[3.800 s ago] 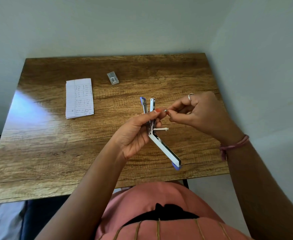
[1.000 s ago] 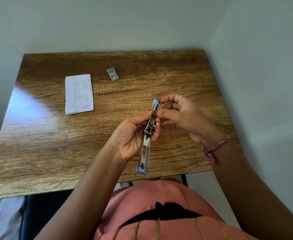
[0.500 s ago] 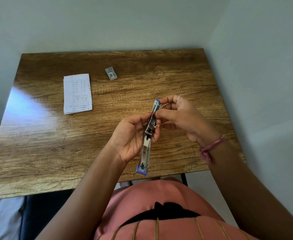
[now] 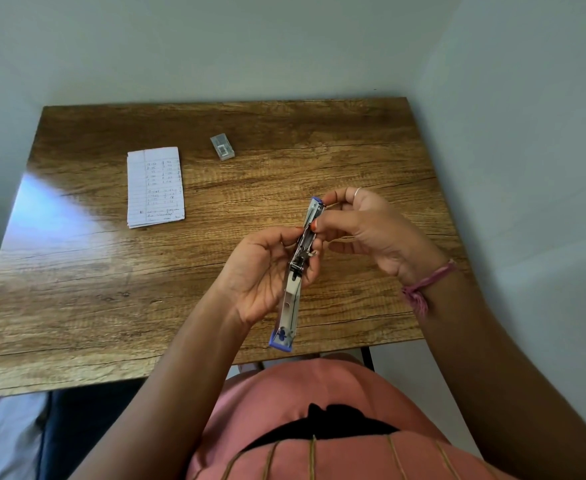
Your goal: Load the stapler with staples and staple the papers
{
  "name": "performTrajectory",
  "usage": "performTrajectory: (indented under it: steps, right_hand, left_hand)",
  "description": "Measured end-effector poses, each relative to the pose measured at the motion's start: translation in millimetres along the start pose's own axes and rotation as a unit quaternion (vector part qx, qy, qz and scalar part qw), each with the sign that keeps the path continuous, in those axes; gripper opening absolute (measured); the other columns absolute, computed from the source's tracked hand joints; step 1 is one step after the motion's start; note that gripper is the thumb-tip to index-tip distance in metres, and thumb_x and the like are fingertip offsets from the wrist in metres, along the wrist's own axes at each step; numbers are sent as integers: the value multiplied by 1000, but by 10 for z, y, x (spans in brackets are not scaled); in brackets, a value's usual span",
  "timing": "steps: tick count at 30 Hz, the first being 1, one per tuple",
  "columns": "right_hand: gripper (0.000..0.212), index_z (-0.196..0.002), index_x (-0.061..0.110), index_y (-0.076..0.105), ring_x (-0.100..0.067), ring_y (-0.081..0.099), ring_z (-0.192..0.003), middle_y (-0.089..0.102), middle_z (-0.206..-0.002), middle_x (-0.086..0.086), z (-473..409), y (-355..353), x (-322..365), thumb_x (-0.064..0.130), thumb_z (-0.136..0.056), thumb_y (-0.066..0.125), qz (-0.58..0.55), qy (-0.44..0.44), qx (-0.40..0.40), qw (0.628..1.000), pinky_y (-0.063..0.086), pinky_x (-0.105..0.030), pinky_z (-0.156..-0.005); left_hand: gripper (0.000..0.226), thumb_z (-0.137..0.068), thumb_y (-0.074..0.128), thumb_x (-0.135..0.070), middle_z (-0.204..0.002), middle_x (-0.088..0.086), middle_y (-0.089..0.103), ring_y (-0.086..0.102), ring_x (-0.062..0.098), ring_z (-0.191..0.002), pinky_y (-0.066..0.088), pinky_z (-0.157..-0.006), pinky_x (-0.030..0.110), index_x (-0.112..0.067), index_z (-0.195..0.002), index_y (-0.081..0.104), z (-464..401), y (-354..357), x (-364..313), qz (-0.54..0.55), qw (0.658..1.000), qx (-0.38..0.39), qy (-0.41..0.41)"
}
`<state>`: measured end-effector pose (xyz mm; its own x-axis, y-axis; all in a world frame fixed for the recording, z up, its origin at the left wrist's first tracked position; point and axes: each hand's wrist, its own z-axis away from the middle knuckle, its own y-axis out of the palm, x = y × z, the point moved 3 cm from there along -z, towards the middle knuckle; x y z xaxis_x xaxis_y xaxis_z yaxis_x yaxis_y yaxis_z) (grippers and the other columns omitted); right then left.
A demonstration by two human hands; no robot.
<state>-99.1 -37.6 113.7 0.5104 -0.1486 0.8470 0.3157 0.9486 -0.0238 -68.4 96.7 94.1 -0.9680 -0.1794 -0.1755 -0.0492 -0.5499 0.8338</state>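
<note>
Stapler [image 4: 298,268], slim silver metal, blue-tipped, swung open end to end

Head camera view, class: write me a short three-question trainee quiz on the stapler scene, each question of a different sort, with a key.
1. True or false: the blue-tipped metal stapler lies flat on the brown wooden table.
2. Which hand grips the stapler's middle? A) left hand B) right hand C) neither
3. Fill in: the small clear staple box sits to the ______ of the handwritten lined papers in the picture.

Key: 1. False; it is held above the table, swung open. 2. A; the right hand's fingers work at its far end. 3. Right.
</note>
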Motion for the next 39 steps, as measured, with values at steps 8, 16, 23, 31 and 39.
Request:
performTrajectory:
  steps: [8, 16, 23, 31, 39]
  right_hand:
    - [34, -106, 15, 57, -7, 60, -64, 69, -79, 0, 2, -23, 29, 7, -76, 71, 49, -3, -3, 999, 50, -30, -70]
    - [20, -90, 19, 58, -7, 56, -65, 64, -80, 2, -23, -77, 61, 7, -77, 69, 72, 4, 5, 997, 50, -31, -71]
    - [20, -89, 20, 56, -7, 57, -64, 64, -82, 2, -56, -165, 94, 9, -78, 69, 82, 0, -12, 997, 50, -28, -67]
    - [11, -95, 16, 58, -7, 63, -66, 67, -82, -2, -27, -130, 46, 8, -87, 59, 66, -26, -4, 997, 57, -33, -72]
    - [18, -99, 17, 55, -4, 58, -64, 63, -82, 3, -46, -76, -55, 7, -86, 59, 8, -16, 2, 1000, 53, -32, -70]
  left_hand:
    - [28, -80, 49, -6, -86, 14, 64, 60, 15, -72, 56, -58, 24, 7, -104, 58, 5, 6, -5, -8, 1000, -2, -4]
    - [34, -80, 52, -6, -87, 14, 64, 62, 15, -70, 57, -59, 25, 7, -111, 55, 1, -33, -5, -29, 999, 1, -19]
    - [53, -80, 52, -4, -89, 15, 64, 62, 16, -72, 56, -58, 26, 5, -132, 45, -34, -82, 5, -23, 999, 3, -22]
    - [48, -80, 53, -2, -92, 17, 63, 62, 17, -76, 57, -60, 28, 5, -127, 46, -33, -125, -18, 4, 1000, 10, -25]
    - [38, -83, 50, -4, -89, 16, 63, 61, 16, -75, 57, -59, 26, 6, -119, 50, -42, -109, -4, -4, 1000, 3, -27]
